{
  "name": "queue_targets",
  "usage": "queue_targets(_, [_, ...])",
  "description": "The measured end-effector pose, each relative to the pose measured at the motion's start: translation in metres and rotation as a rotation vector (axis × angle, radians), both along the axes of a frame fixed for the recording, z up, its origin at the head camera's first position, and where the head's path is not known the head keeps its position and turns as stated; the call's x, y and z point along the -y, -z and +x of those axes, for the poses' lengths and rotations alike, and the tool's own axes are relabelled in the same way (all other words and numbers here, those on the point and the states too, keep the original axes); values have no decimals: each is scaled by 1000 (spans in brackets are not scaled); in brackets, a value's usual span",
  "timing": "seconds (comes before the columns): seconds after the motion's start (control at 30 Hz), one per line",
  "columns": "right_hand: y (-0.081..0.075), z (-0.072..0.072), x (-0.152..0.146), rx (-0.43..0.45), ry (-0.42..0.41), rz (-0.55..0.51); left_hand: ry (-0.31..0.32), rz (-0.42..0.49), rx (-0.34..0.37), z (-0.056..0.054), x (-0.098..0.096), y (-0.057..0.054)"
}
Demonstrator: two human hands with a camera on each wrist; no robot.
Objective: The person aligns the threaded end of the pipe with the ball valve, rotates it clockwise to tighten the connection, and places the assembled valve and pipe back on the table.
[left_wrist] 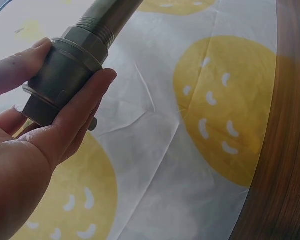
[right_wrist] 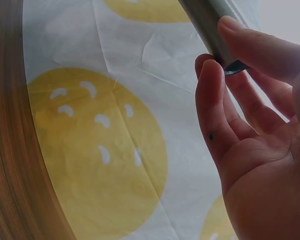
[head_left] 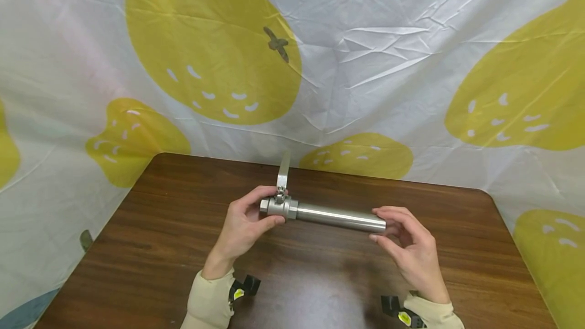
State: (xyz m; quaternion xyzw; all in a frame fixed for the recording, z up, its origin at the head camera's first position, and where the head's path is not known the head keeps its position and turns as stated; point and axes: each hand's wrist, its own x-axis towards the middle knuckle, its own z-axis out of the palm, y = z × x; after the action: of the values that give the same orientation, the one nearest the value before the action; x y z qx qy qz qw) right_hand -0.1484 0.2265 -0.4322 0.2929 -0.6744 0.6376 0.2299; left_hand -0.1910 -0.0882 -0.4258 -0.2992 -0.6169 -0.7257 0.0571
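Note:
A metal ball valve (head_left: 277, 207) with a flat lever handle (head_left: 283, 170) is joined to a steel pipe (head_left: 340, 217). My left hand (head_left: 242, 225) grips the valve body between thumb and fingers. The lever points away toward the far table edge. In the left wrist view, a few threads (left_wrist: 97, 31) show where the pipe enters the valve's hex end (left_wrist: 85, 42). At the pipe's free end, my right hand (head_left: 411, 242) pinches it between thumb and fingertips. The right wrist view shows the open rim (right_wrist: 236, 67) of the pipe near the palm.
Both hands are over a brown wood-grain table (head_left: 183, 237). Behind it hangs a white sheet (head_left: 375, 80) with large yellow fruit prints, close to the far edge. A black wrist mount (head_left: 244, 286) sits on the left sleeve, another mount (head_left: 402, 311) on the right.

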Motion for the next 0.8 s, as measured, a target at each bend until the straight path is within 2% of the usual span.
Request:
queue_targets(0.37, [0, 2, -1, 36, 11, 38, -7, -5, -2, 0, 0, -1])
queue_targets(0.8, [-2, 6, 0, 86, 75, 78, -14, -17, 1, 0, 2, -1])
